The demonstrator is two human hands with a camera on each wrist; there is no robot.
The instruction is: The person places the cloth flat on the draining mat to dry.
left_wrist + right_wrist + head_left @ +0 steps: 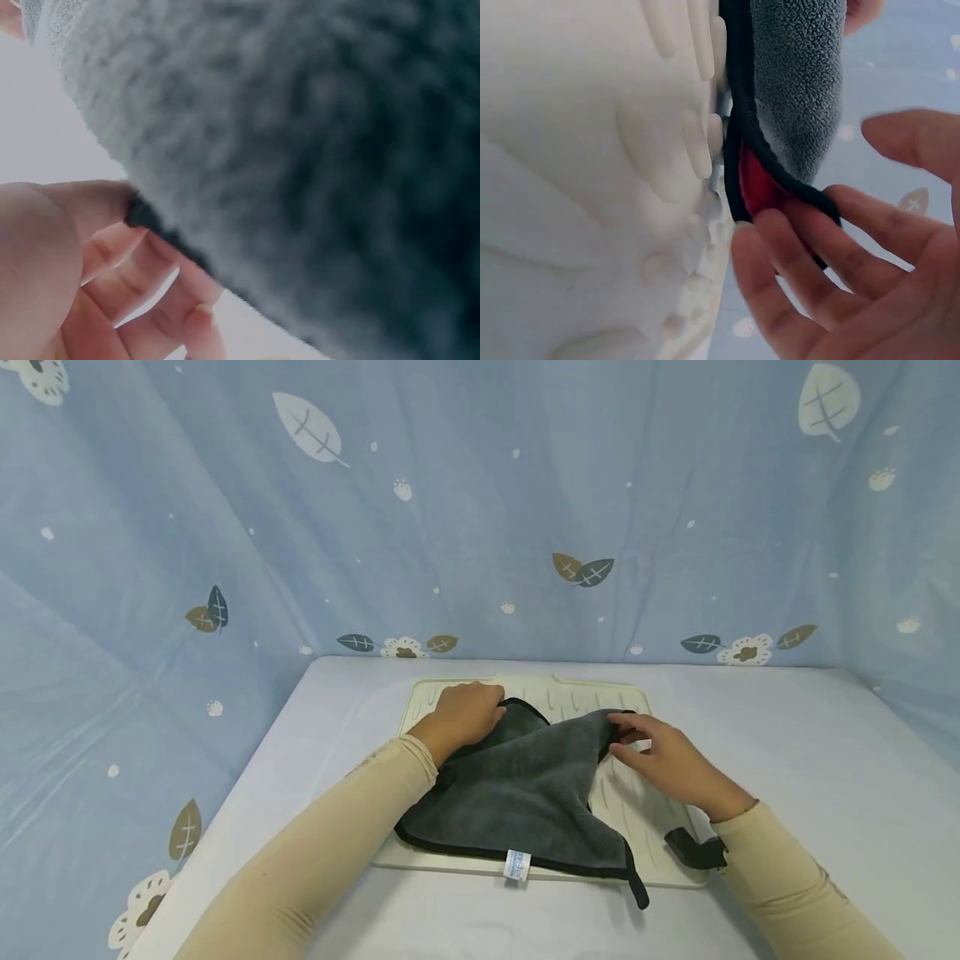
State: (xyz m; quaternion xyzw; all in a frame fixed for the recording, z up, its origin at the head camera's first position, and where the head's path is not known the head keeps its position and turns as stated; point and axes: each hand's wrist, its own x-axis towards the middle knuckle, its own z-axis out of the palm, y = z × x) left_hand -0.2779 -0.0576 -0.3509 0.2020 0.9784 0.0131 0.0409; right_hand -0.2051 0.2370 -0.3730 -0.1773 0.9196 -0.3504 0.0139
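Note:
A dark grey towel (517,793) with black edging lies partly folded across a cream ribbed mat (652,835). At its far left part, my left hand (467,714) pinches the black edging between thumb and fingers, as the left wrist view shows up close; there the grey pile (247,150) fills most of the picture. My right hand (667,758) is at the towel's upper right corner. In the right wrist view its fingers (780,255) touch the folded black edge, where a red inner side (759,184) shows, while the thumb stands apart from the fabric.
Under the mat is a white-covered table (810,735). A white label (517,865) and a black loop (637,889) hang from the towel's near edge. A black strap piece (693,849) sticks out by the right sleeve. Blue patterned curtain (480,510) surrounds the table's back and sides.

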